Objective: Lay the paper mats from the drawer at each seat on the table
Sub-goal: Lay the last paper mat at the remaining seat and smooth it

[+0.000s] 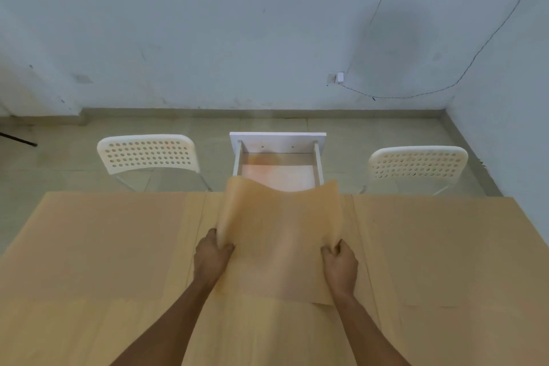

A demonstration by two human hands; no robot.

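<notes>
Both hands pinch one paper mat: the left hand grips its left edge and the right hand its right edge, thumbs on top and fingers curled under, so each is clenched on the sheet. The mat hangs between them over the middle of the table; its far edge rises and ripples in front of the open drawer, while its near edge droops close to the wood. Two more mats seem to lie flat already, one at the left by the left chair and one at the right by the right chair, though their colour is close to the table's and the edges are faint. The drawer floor looks bare, but the held sheet hides its near part. I judge the mat light, thin and floppy: it sags in the centre and curls wherever it is unsupported, so it would crease if squeezed and could catch air or slide on the smooth top. Holding it at opposite side edges, as now, keeps it spread; a grip nearer the corners would likely tame the far edge better. Laying it down probably calls for touching the near edge first, then lowering the rest and smoothing outward.
</notes>
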